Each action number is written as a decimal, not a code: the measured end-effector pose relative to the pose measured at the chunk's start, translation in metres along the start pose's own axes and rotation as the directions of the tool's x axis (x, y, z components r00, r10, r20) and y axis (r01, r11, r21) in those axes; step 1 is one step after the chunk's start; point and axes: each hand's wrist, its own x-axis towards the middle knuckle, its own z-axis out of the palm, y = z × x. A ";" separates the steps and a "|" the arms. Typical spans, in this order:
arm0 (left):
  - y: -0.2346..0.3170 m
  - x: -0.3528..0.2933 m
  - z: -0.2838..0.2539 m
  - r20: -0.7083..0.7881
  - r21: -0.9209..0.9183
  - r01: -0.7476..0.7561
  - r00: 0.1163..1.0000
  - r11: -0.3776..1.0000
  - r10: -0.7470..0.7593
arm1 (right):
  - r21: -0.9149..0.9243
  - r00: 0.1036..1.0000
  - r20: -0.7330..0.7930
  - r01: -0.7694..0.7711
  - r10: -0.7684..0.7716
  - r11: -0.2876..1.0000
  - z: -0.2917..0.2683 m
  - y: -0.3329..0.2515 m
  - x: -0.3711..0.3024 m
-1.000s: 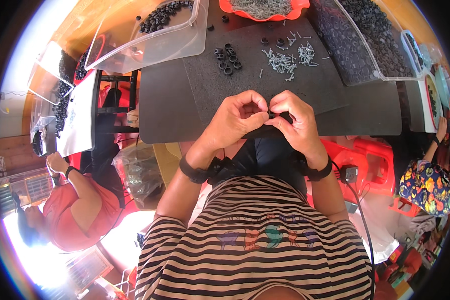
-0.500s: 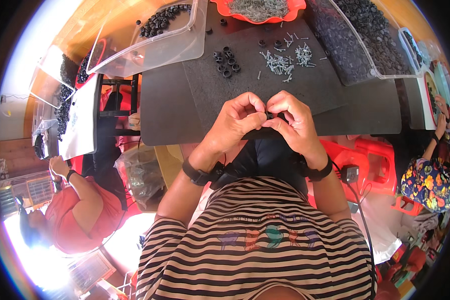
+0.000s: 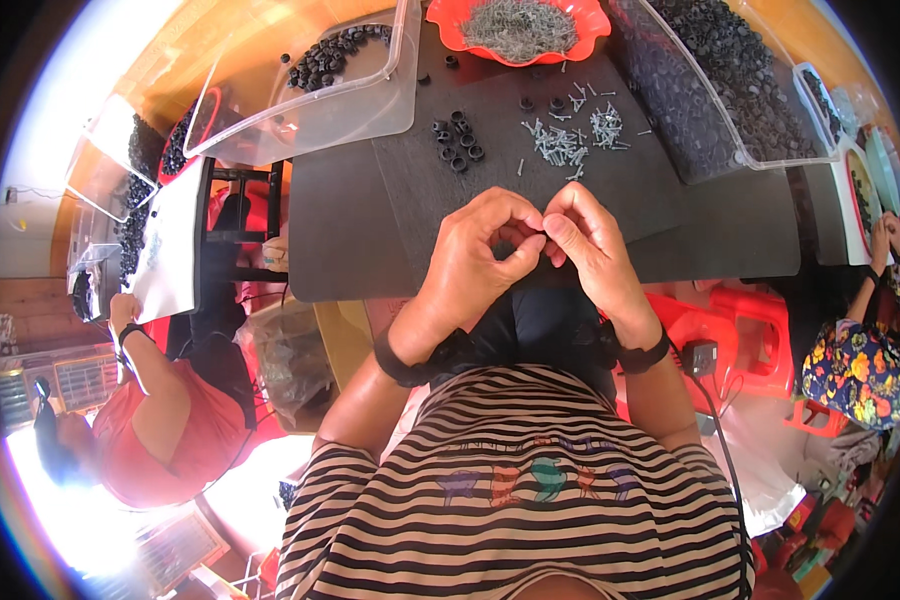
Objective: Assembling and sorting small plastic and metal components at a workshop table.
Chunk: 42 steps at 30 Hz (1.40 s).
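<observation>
In front of my body, over the near edge of the dark table, my left hand [image 3: 482, 245] and my right hand [image 3: 598, 250] meet at the fingertips. Both are closed in a pinch around a small black part, almost wholly hidden by the fingers; its exact kind cannot be made out. Beyond them, on a dark mat [image 3: 415, 190], stands a cluster of small round black caps [image 3: 458, 140]. To the right of these lies a loose pile of silver screws [image 3: 558, 145], with a smaller pile of screws [image 3: 607, 127] beside it. Two more caps [image 3: 556, 104] sit just behind the screws.
A red scalloped bowl [image 3: 595, 25] of screws stands at the far edge. Clear plastic bins of black parts flank the mat, one at left [image 3: 370, 115], one at right [image 3: 715, 110]. Co-workers sit at both sides, one in a red top [image 3: 185, 430], another in a flowered garment [image 3: 855, 365].
My right fingers have turned and straightened over the pinch, and the dark part between the fingertips is less visible. The view has shifted slightly. At left, the co-worker's arm has moved.
</observation>
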 end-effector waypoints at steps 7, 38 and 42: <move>-0.007 0.001 0.003 -0.025 -0.064 0.061 0.998 0.996 -0.062 | -0.102 0.992 -0.084 0.089 -0.098 0.991 0.006 0.005 -0.004; -0.007 0.001 0.011 0.030 -0.251 0.097 0.995 0.963 -0.092 | -0.355 0.932 -0.099 0.293 -0.347 0.888 0.010 0.003 -0.006; -0.007 0.002 0.008 0.075 -0.261 0.168 0.985 0.951 -0.154 | -0.394 0.913 -0.101 0.329 -0.396 0.858 0.007 0.010 -0.006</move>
